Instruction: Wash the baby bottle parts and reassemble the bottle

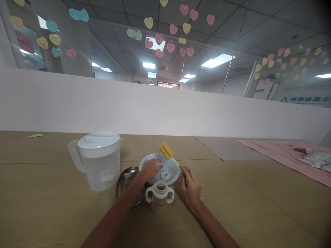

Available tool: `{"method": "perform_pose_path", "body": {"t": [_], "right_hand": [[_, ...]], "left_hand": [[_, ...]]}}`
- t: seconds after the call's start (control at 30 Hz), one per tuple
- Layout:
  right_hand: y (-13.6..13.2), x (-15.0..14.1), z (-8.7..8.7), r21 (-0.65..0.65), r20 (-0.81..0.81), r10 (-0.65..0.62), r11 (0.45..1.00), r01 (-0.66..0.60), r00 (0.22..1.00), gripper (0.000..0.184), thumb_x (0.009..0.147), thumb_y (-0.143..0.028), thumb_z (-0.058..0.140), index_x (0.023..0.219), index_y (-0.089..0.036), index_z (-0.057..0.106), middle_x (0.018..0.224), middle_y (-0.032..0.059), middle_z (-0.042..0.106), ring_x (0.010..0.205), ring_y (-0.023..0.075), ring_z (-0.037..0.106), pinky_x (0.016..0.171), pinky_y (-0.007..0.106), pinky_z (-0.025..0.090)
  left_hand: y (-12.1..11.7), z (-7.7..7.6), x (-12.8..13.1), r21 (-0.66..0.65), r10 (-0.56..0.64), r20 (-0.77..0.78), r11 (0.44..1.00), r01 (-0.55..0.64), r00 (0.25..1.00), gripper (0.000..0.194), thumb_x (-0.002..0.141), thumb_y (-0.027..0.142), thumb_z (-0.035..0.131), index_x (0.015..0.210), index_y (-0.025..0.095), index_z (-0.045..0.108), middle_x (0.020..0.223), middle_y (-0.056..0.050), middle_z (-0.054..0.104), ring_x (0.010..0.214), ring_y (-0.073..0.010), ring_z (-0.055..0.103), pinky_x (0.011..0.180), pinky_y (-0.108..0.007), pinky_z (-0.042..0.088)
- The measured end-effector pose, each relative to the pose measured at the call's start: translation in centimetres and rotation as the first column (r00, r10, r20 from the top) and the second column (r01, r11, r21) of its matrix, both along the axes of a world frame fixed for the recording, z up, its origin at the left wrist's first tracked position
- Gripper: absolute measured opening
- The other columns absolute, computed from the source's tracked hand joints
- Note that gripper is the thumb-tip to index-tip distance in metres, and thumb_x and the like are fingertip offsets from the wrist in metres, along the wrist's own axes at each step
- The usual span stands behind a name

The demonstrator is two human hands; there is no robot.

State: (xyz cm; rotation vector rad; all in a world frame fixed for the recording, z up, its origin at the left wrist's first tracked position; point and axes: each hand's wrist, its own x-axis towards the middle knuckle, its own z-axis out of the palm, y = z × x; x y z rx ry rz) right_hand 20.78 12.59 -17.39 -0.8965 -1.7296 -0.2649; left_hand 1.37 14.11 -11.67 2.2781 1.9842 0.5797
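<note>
My right hand (190,184) is closed round the thin green handle of a sponge brush (167,151). The brush's yellow sponge head points up and left, above the far rim of a white bowl (176,176). Over the bowl's left side is my left hand (151,168), its fingers curled together; what they pinch, if anything, is too small to make out. A white ring-shaped cap (165,176) sits in the near part of the bowl. Just in front of it stands a two-handled baby bottle (159,198), upright with its mouth uncovered.
A lidded clear plastic pitcher (102,165) stands at the left. Between it and the bowl lies a round metal tray (133,203) with a thin white straw-like piece (126,179). A pink cloth (274,153) covers the far right of the table, below a white wall (155,112).
</note>
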Motion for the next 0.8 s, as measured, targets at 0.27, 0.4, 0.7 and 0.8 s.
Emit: {"method": "perform_pose_path", "body": {"t": [0.27, 0.4, 0.7, 0.8], "right_hand": [[-0.6, -0.2, 0.9, -0.233, 0.018, -0.107, 0.967, 0.108, 0.994, 0.030, 0.082, -0.020, 0.035, 0.102, -0.017, 0.056, 0.093, 0.0060, 0.061, 0.076, 0.0155, 0.057, 0.061, 0.024, 0.042], [-0.4, -0.1, 0.8, -0.258, 0.053, -0.118, 0.958, 0.127, 0.992, 0.031, 0.081, -0.021, 0.034, 0.100, -0.016, 0.058, 0.087, 0.0063, 0.062, 0.069, 0.0152, 0.057, 0.056, 0.023, 0.040], [-0.3, 0.2, 0.5, -0.222, 0.045, -0.019, 0.975, 0.029, 0.999, 0.034, 0.082, -0.026, 0.036, 0.101, -0.012, 0.060, 0.069, 0.0044, 0.064, 0.055, 0.0139, 0.056, 0.054, 0.023, 0.040], [-0.3, 0.2, 0.2, -0.182, 0.073, 0.029, 0.983, -0.015, 0.997, 0.032, 0.081, -0.024, 0.038, 0.098, -0.012, 0.061, 0.068, 0.0050, 0.064, 0.054, 0.0133, 0.056, 0.053, 0.023, 0.041]], "left_hand": [[0.2, 0.0, 0.2, 0.123, -0.015, 0.128, 0.992, -0.001, 0.992, 0.031, 0.067, 0.026, 0.064, 0.094, 0.016, 0.051, 0.087, -0.006, 0.058, 0.085, -0.0210, 0.056, 0.076, -0.031, 0.042], [-0.9, 2.4, 0.1, 0.205, -0.066, 0.189, 0.978, 0.027, 0.980, 0.043, 0.064, 0.021, 0.065, 0.103, 0.018, 0.046, 0.086, -0.001, 0.055, 0.083, -0.0168, 0.055, 0.075, -0.027, 0.042], [-3.7, 6.4, -1.1, 0.334, -0.235, 0.329, 0.935, 0.120, 0.915, 0.060, 0.056, 0.007, 0.056, 0.113, 0.022, 0.045, 0.085, 0.002, 0.054, 0.081, -0.0147, 0.053, 0.078, -0.030, 0.044], [-4.7, 7.3, -1.7, 0.353, -0.288, 0.332, 0.921, 0.165, 0.898, 0.065, 0.054, 0.005, 0.055, 0.116, 0.023, 0.046, 0.099, -0.001, 0.055, 0.089, -0.0160, 0.052, 0.082, -0.031, 0.043]]}}
